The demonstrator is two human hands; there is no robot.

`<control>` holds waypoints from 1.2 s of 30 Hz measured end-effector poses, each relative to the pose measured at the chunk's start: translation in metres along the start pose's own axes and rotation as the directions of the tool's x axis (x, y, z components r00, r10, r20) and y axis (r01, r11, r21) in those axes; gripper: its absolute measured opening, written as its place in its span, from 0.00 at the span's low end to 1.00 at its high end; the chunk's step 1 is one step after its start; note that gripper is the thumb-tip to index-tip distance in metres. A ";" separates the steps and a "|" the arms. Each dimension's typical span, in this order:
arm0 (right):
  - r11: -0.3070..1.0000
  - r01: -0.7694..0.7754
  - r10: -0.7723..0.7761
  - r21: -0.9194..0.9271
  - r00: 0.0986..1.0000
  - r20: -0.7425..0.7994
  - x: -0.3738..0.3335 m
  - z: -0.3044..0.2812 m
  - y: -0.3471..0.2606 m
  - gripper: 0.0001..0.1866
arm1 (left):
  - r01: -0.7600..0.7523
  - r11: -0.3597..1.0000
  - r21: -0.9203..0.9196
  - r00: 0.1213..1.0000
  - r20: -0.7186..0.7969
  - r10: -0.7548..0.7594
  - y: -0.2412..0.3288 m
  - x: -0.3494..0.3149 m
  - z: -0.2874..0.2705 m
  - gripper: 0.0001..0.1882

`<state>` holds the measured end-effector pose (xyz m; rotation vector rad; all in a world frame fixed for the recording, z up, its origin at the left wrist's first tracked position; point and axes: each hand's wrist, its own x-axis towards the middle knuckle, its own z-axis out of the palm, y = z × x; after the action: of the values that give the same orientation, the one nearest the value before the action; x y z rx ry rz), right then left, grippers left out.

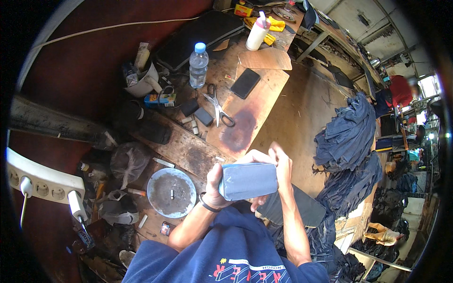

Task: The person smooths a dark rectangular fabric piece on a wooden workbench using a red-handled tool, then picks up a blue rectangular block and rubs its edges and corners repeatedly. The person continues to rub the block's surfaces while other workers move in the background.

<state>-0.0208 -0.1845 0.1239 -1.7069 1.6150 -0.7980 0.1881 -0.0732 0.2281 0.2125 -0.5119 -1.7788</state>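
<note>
A grey-blue rectangular block (250, 181) with a flat, smooth upper face is in front of my chest. My left hand (215, 187), with a dark band at the wrist, is closed round its left side, the thumb along the near left edge. My right hand (282, 162) is at the block's right edge, its fingertips blurred by motion. Which fingers lie under the block is hidden. Left of my left forearm, a round light-blue dish (171, 211) with a dark, stained inside holds a small pale stub. Beyond the block, open scissors (218, 107) lie on the wooden board.
A black phone (245, 83), water bottle (198, 66) and white spray bottle (257, 34) occupy the far bench. Dark denim (347, 129) is heaped at right. A white power strip (45, 184) with plugs is at left. Another person in red (401, 92) is at the far right.
</note>
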 end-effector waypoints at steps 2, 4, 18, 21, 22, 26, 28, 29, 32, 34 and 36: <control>0.990 0.058 -0.056 -0.125 0.998 0.019 0.000 -0.002 0.002 0.19 | -0.007 1.000 0.031 1.000 -0.021 0.008 -0.001 0.000 0.001 0.66; 0.894 0.268 -0.280 -0.360 0.960 0.018 -0.001 -0.007 -0.002 0.24 | -0.026 0.997 0.068 0.998 -0.053 0.029 -0.002 0.001 0.001 0.65; 0.898 0.297 -0.279 0.324 0.955 -0.102 -0.031 -0.065 -0.117 0.08 | -0.083 0.987 0.135 0.985 -0.136 0.101 -0.013 0.015 -0.005 0.61; 0.779 0.627 -0.625 -0.011 0.776 -0.085 -0.051 -0.082 -0.147 0.11 | -0.108 0.981 0.160 0.971 -0.196 0.139 -0.016 0.017 -0.007 0.57; 0.750 0.661 -0.661 -0.020 0.748 -0.059 -0.060 -0.084 -0.155 0.14 | -0.106 0.973 0.204 0.959 -0.237 0.154 -0.018 0.018 -0.006 0.56; 0.715 0.689 -0.697 -0.117 0.716 -0.043 -0.081 -0.075 -0.172 0.24 | -0.162 0.959 0.233 0.922 -0.311 0.231 -0.022 0.021 0.000 0.48; 0.696 0.697 -0.713 -0.171 0.699 -0.055 -0.085 -0.070 -0.171 0.24 | -0.200 0.953 0.227 0.904 -0.331 0.268 -0.024 0.024 0.003 0.44; 0.678 0.709 -0.729 -0.194 0.682 -0.058 -0.085 -0.068 -0.170 0.24 | -0.216 0.949 0.230 0.902 -0.324 0.284 -0.026 0.026 0.004 0.43; 0.642 0.733 -0.762 -0.226 0.642 -0.085 -0.085 -0.062 -0.167 0.23 | -0.248 0.944 0.219 0.903 -0.301 0.307 -0.028 0.027 0.005 0.40; 0.619 0.751 -0.782 -0.231 0.615 -0.096 -0.085 -0.061 -0.164 0.22 | -0.259 0.943 0.210 0.910 -0.274 0.311 -0.029 0.028 0.003 0.40; 0.601 0.770 -0.798 -0.217 0.595 -0.097 -0.084 -0.062 -0.163 0.20 | -0.257 0.948 0.186 0.919 -0.258 0.300 -0.031 0.026 0.003 0.40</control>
<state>0.0234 -0.0982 0.2913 -2.5820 0.9587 -1.2996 0.1529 -0.0916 0.2200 0.4688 -0.4429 -1.4029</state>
